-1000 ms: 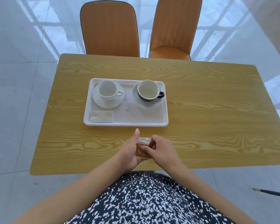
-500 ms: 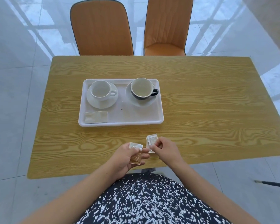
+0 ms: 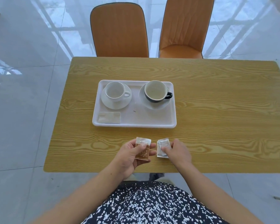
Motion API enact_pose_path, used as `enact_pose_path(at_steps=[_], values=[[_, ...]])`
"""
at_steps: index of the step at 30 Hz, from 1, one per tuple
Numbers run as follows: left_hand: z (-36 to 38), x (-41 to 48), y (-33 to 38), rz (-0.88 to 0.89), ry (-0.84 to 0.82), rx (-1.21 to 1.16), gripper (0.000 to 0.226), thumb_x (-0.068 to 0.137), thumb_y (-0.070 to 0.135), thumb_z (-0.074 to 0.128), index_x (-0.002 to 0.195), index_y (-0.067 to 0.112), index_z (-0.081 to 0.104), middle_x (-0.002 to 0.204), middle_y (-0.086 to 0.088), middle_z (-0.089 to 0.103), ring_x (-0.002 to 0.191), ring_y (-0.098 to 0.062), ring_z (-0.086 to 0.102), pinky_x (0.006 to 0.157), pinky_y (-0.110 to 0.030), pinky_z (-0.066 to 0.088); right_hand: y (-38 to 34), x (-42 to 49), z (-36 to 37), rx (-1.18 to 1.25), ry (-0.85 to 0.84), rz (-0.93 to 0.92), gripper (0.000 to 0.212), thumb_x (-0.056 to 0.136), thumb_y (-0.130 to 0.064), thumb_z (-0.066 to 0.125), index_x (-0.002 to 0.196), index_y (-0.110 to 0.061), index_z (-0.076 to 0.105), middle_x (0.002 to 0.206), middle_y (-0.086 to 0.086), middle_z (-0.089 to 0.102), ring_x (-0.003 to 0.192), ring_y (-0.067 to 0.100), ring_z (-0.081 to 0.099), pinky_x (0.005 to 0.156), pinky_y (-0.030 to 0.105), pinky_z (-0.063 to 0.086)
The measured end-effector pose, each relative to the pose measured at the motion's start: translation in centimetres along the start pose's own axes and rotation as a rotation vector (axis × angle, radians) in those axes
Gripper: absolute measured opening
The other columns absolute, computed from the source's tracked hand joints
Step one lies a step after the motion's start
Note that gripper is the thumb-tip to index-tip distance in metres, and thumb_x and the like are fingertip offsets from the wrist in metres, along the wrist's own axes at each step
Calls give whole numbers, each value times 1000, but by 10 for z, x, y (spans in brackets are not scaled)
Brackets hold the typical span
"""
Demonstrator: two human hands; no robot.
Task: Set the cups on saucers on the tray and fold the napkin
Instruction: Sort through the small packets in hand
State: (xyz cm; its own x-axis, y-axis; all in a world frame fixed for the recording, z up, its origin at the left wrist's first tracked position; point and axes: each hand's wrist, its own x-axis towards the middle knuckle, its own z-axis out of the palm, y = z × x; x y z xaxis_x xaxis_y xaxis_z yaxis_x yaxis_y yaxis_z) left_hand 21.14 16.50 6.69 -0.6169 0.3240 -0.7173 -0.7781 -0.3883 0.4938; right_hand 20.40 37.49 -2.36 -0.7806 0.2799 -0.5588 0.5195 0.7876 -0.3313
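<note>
Left fingers [image 3: 152,153] are curled round a brown packet [image 3: 142,153], thumb across its front, fingertips showing past its right edge. The left hand [image 3: 128,156] holds it tilted, low over the table [image 3: 217,110] near the front edge. Right fingers [image 3: 166,149] pinch a white packet [image 3: 162,147] at its right side, thumb on top. The right hand [image 3: 179,153] is low over the wood; cannot tell if its packet touches the tabletop. The two packets are side by side and close, with a small gap between them. Print on both is too small to read.

The task things all lie beyond the fingers, none in contact with either hand. The white tray [image 3: 134,125] sits further up the table, apart from both hands, near rim facing the packets. Back left on it is a white cup [image 3: 115,91], upright on the left saucer [image 3: 116,105], handle to the right. Back right is a dark cup [image 3: 155,90], pale inside with a black handle pointing right, upright on the right saucer [image 3: 157,106]. Both cups look empty. The folded napkin [image 3: 109,117] lies flat in the tray's front-left corner, in front of the left saucer and well clear of the left hand. There is a small dark speck on the tray floor between the saucers.

Further out are two orange chairs [image 3: 120,29] at the table's far side, with glossy tiled floor around. A speckled dark garment [image 3: 149,206] is at the bottom of view, and both forearms are bare.
</note>
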Motion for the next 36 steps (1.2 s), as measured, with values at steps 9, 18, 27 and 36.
enact_pose_path(at_steps=[9,18,27,36], values=[[-6,-5,11,-14,-48,-41,29,105,6,40,126,-8,55,118,-26,71,107,-36,72,73,-39,65,5,-5,-2,178,71,-17,19,91,-22,67,81,-12,56,80,-1,61,74,20,53,63,34,41],[0,3,10,-13,76,-8,26,105,5,42,123,-2,58,110,-21,75,102,-34,74,74,-44,65,-21,-35,-46,621,19,-140,24,90,-27,73,75,-13,59,60,-9,59,46,-1,52,52,25,46],[16,12,22,16,54,-71,32,107,19,39,118,-3,60,102,-22,77,89,-32,77,73,-47,64,-53,-57,-87,726,-31,-277,21,87,-23,78,79,-7,68,56,-10,61,48,1,51,52,21,46],[26,11,25,31,6,-141,40,108,26,38,120,0,65,111,-20,75,93,-28,75,81,-45,63,-77,-66,-76,790,-73,-296,21,86,-16,78,81,1,67,62,-5,68,56,4,61,55,17,48]])
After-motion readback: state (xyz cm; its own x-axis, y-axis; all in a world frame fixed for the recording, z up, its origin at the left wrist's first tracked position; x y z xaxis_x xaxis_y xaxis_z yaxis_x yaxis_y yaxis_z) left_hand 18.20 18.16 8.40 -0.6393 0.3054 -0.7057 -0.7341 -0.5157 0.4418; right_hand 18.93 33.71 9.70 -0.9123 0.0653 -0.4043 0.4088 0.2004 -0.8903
